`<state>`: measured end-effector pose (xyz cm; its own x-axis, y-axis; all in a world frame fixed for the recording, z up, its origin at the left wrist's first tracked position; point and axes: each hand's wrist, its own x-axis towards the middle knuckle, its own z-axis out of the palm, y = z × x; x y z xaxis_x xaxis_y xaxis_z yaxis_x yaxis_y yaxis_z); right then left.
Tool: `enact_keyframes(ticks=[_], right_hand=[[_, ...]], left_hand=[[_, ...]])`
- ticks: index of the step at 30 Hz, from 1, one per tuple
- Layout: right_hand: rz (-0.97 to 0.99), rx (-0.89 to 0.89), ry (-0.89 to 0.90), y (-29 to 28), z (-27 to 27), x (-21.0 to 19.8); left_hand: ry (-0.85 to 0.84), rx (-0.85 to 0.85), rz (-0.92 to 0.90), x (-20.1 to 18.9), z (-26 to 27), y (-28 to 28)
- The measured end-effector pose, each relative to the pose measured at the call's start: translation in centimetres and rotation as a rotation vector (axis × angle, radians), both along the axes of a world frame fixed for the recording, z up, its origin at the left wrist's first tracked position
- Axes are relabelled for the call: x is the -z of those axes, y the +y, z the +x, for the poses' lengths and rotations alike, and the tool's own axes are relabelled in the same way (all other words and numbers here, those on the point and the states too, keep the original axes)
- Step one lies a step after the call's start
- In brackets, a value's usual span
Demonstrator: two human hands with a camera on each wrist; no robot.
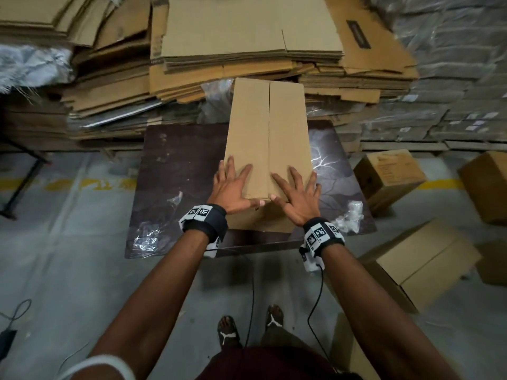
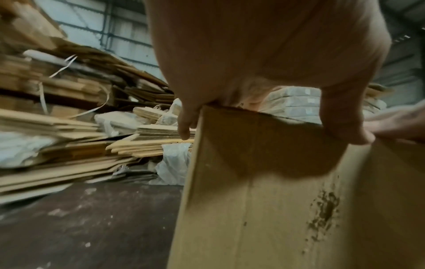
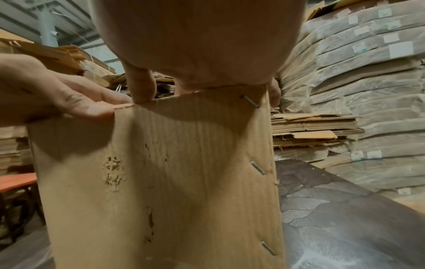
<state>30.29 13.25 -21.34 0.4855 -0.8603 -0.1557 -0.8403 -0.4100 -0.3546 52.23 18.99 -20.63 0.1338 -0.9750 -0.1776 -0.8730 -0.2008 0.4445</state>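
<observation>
A tall brown cardboard box [image 1: 267,127] stands on a dark table [image 1: 175,165], its two top flaps folded down and meeting at a centre seam. My left hand [image 1: 233,185] lies flat on the left flap near the near edge, fingers spread and straight. My right hand [image 1: 296,196] lies flat on the right flap in the same way. Both thumbs reach the near top edge beside the seam. The left wrist view shows the box's near face [image 2: 276,209] under my palm. In the right wrist view metal staples [image 3: 257,168] run down the box's right edge.
Stacks of flattened cartons [image 1: 247,37] rise behind the table, with plastic-wrapped bundles [image 1: 452,64] at the right. Made-up boxes [image 1: 389,176] [image 1: 422,261] stand on the floor to the right. Plastic scraps [image 1: 348,215] lie on the table. A black frame [image 1: 24,171] stands at the left.
</observation>
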Motion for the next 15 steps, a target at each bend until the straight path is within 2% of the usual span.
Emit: enact_keyframes(ticks=[9,15], right_hand=[[0.189,0.024,-0.066,-1.3,0.6,-1.8],[0.3,-0.002,-0.182,-1.9,-0.3,-2.1]], left_hand=[[-0.003,-0.074,-0.054,0.4,-0.7,-0.3],[0.135,-0.151,-0.14,0.3,-0.7,-0.4]])
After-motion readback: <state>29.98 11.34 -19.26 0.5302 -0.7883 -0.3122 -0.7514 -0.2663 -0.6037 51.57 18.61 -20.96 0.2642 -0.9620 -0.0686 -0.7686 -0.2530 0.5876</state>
